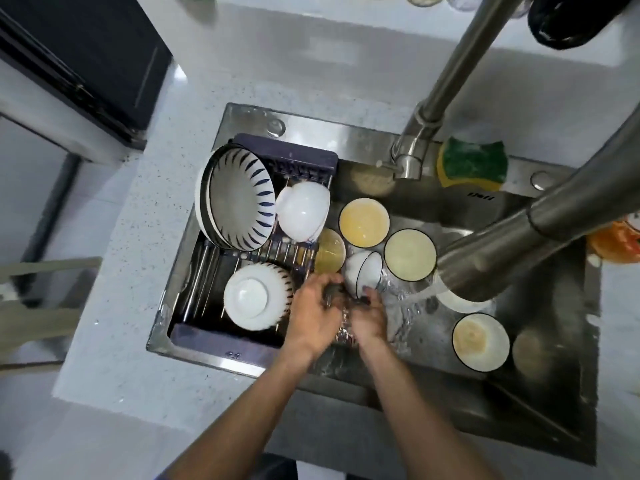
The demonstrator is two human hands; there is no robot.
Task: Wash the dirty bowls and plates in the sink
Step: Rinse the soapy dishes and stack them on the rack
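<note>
In the steel sink I hold a small white bowl with a dark rim, tilted on its side beside the running water. My right hand grips its lower edge. My left hand is curled round a dark, blurred scrubber pressed against the bowl. Dirty bowls lie around them: a yellow-stained one, an amber one, a dark-rimmed one and another at the front right. A white plate shows under the spout.
A purple drying rack fills the sink's left half, with large striped bowls, an overturned white bowl and an overturned striped bowl. The faucet spout reaches over the sink from the right. A green-yellow sponge lies on the back ledge.
</note>
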